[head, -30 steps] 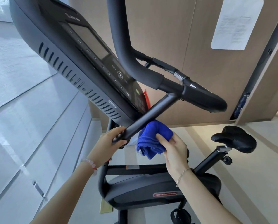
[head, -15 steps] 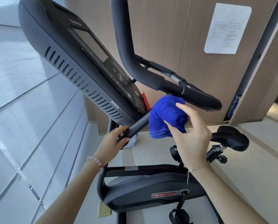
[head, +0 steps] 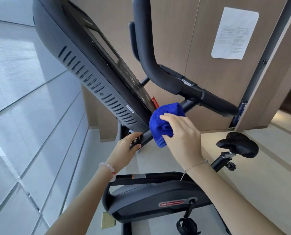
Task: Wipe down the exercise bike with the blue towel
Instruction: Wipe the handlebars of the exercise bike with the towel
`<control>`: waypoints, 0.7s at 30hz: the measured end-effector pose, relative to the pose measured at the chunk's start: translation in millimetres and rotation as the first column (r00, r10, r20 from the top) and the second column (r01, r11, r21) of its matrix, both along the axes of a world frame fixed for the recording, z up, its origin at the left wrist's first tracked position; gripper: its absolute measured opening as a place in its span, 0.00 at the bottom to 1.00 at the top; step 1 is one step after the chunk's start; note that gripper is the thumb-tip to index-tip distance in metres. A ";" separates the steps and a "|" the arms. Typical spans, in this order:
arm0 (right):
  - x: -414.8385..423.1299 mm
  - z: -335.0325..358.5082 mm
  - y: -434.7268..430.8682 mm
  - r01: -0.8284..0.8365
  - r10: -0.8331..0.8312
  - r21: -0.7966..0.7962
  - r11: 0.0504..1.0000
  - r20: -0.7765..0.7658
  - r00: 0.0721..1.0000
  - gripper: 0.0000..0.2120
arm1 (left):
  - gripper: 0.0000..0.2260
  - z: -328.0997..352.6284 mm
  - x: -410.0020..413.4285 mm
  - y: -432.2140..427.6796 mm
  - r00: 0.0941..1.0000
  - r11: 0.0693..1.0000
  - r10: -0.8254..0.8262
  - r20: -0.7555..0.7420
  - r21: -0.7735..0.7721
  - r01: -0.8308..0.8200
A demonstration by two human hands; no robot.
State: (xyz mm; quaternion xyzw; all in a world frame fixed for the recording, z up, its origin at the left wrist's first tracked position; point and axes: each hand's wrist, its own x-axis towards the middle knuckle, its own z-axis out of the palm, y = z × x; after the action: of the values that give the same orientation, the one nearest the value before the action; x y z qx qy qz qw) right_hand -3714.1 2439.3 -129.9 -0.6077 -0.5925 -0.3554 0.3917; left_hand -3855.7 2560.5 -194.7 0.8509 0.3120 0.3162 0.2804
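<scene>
Position of hands and cloth as found:

1. My right hand grips the blue towel, which is bunched into a wad. My fingers lie close together, curled over the top of the wad, and my thumb closes under its lower edge, so the cloth is pinched between them.
2. The towel is wrapped round the slanted support bar of the exercise bike, about midway along the bar. It sits just beside the lower corner of the console; I cannot tell whether the two touch. A loose end hangs below the bar.
3. My left hand holds the lower end of the same bar, fingers wrapped over it and thumb closing underneath. A short bare stretch of bar shows between this hand and the towel.

Surroundings:

- The console is tilted, its vented back toward me.
- The handlebar curves above and to the right of the towel, and the support bar meets it at the top.
- A red tab shows just above the towel.
- The saddle stands at lower right, well apart from both hands.
- There is a beaded bracelet on my left wrist and a thin chain on my right.
- A printed sheet is fixed to the wood-panel wall
</scene>
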 end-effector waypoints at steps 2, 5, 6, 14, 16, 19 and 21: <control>-5.8 -9.7 1.5 -0.023 0.023 -0.038 0.999 -0.008 1.000 0.27 | 0.15 -0.8 -2.2 1.3 1.000 1.000 -0.018 0.004 -0.010 0.018; -6.7 -12.3 -0.4 -0.043 0.039 -0.027 0.999 -0.124 0.991 0.24 | 0.16 -1.1 -4.0 2.4 0.999 0.999 -0.045 0.009 -0.023 0.045; -6.0 -10.3 -1.7 -0.049 0.045 -0.019 0.999 -0.177 0.983 0.23 | 0.16 -1.2 -3.9 2.9 0.999 0.998 -0.049 0.013 -0.025 0.049; 2.0 -1.4 -12.5 -0.093 0.100 0.036 0.995 -0.313 0.945 0.20 | 0.16 -2.0 -1.9 4.0 0.999 0.999 -0.036 0.011 -0.021 0.037; 5.0 2.3 -18.3 -0.088 0.106 0.065 0.994 -0.377 0.920 0.20 | 0.14 -1.5 -0.6 3.3 1.000 1.000 -0.023 0.011 -0.020 0.023; 12.4 12.6 -32.6 -0.113 0.155 0.114 0.987 -0.493 0.856 0.19 | 0.12 1.6 4.9 1.2 1.000 1.000 0.011 0.013 -0.009 -0.011; 20.1 21.5 -44.6 -0.142 0.205 0.155 0.978 -0.551 0.809 0.19 | 0.12 6.6 11.1 -2.2 1.000 1.000 0.014 0.025 0.005 -0.014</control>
State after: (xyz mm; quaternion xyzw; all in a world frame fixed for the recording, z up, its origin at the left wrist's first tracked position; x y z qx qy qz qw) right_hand -3694.0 2394.7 -108.4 -0.6069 -0.4834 -0.1537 0.6118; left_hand -3844.6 2558.3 -188.0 0.8454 0.3134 0.3297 0.2798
